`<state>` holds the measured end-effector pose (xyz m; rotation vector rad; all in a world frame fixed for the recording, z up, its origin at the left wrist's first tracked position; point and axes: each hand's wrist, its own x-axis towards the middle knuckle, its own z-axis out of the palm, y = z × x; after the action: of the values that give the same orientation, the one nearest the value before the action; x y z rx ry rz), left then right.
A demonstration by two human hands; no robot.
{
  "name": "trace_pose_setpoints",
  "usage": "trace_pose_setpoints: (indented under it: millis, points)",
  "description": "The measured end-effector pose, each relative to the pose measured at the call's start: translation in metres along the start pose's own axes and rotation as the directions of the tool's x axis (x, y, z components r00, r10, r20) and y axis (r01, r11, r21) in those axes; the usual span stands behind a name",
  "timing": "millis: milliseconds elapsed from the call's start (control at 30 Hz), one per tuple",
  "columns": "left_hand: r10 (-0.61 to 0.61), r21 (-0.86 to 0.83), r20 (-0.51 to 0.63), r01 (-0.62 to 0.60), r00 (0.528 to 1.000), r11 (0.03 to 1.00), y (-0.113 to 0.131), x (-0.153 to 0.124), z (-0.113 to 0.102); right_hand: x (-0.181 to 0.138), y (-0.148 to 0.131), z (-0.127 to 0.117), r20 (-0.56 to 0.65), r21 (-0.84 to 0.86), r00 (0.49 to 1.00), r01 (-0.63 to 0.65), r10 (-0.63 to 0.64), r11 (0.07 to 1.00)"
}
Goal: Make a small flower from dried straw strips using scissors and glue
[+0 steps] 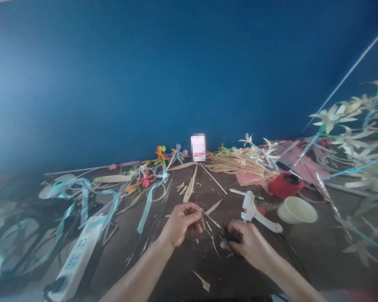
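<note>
The left hand (pixel 182 222) pinches a thin straw strip (pixel 204 224), fingers shut tight on it. The right hand (pixel 250 245) grips black scissors (pixel 212 220). The blades point at the strip, between both hands. A white glue gun (pixel 255 209) lies on the bench (pixel 176 272) just past the right hand. A power strip (pixel 78 253) lies well left of the left hand.

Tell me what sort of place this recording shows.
Probably a handicraft workbench against a blue wall. A white hot-glue gun, a pile of pale dried-leaf strips and light-blue satin ribbons lie on the dark brown tabletop. The left hand pinches one thin strip; the right hand holds black-handled scissors.
</note>
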<state>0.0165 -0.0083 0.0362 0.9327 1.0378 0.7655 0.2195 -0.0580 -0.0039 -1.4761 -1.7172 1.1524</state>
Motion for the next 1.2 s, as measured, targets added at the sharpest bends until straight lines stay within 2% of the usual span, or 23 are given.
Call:
trace_pose_setpoints:
  millis: [333,500,700,1067,1200]
  points:
    - [0.000,0.021,0.068,-0.002,0.998,1.000,-0.001,0.001,-0.002,-0.002,0.001,-0.005,0.172,0.226,0.981,-0.126,0.088,0.966]
    - [0.013,0.075,0.064,-0.018,0.998,0.997,0.001,0.001,-0.005,-0.002,0.003,-0.010,0.230,0.238,0.969,-0.150,0.094,0.960]
    - [0.010,0.048,0.063,-0.013,0.998,0.999,0.003,0.001,-0.005,-0.001,0.009,-0.005,0.256,0.284,0.956,-0.218,0.146,0.934]
    - [-0.034,-0.010,0.074,0.035,0.997,0.999,0.005,0.002,-0.006,0.002,-0.010,-0.012,0.313,0.260,0.933,-0.265,0.179,0.928]
    - [-0.083,0.006,0.099,0.083,0.992,0.997,0.008,0.001,-0.007,0.004,-0.009,-0.020,0.404,0.266,0.900,-0.288,0.165,0.920]
